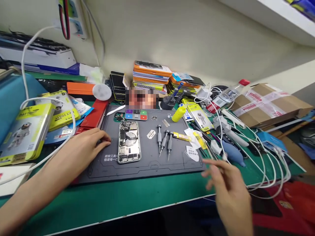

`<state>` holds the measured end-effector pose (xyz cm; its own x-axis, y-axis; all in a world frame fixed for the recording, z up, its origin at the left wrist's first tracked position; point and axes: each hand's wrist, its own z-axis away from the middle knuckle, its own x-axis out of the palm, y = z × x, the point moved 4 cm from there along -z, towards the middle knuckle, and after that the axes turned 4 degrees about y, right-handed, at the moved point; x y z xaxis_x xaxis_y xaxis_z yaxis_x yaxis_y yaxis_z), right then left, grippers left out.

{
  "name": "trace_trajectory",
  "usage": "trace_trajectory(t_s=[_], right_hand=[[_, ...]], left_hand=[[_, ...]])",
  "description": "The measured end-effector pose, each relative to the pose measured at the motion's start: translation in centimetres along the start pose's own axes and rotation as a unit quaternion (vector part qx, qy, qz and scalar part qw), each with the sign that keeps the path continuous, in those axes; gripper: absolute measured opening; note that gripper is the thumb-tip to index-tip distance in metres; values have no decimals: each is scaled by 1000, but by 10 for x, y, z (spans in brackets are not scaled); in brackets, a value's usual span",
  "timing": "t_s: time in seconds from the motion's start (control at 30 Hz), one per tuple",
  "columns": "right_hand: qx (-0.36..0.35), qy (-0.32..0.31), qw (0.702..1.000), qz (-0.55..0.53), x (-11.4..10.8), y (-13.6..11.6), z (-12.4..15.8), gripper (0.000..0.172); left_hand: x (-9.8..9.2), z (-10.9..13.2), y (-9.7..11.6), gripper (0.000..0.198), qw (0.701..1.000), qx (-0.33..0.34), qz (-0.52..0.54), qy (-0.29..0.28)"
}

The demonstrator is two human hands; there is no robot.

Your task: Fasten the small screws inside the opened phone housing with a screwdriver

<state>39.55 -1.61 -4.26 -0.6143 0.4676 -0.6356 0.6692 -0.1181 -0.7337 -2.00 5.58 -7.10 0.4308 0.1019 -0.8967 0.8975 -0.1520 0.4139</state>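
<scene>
An opened smartphone (129, 143) with its inner parts bare lies on the dark grey work mat (147, 168). To its left, my left hand (86, 144) rests at the mat's edge, fingers loosely bent with a gap to the thumb and nothing visible in them. My right hand (227, 186) hovers past the mat's near right corner, slightly blurred, fingers apart and holding nothing. Three grey screwdrivers (164, 143) lie side by side right of the phone. Closest to my right hand on the mat is a white sticker-like piece (192, 154).
Battery boxes (27, 131) crowd the left side. Phone cases or boxes (151, 77) are stacked at the back. A yellow bottle (179, 113), a blue air blower (233, 152), white cables (268, 177), a plastic drink bottle (227, 96) and a cardboard box (268, 103) occupy the right.
</scene>
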Motion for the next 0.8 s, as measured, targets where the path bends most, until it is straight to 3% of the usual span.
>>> trace_trajectory(t_s=[0.13,0.23,0.37,0.6,0.8], right_hand=[[-59,-99,993,31,68,-50,-42,36],[-77,-124,988,60,93,-65,-56,33],[-103,-137,980,100,102,-69,-61,34],[-170,-129,969,125,119,-70,-76,51],[-213,-154,961,88,127,-40,-102,43]], left_hand=[[1,1,5,44,999,34,3,22],[1,1,14,39,997,58,-43,2],[-3,1,29,34,990,48,-124,-54],[5,-7,38,30,988,36,-147,-22],[2,-10,32,14,994,27,-107,-13]])
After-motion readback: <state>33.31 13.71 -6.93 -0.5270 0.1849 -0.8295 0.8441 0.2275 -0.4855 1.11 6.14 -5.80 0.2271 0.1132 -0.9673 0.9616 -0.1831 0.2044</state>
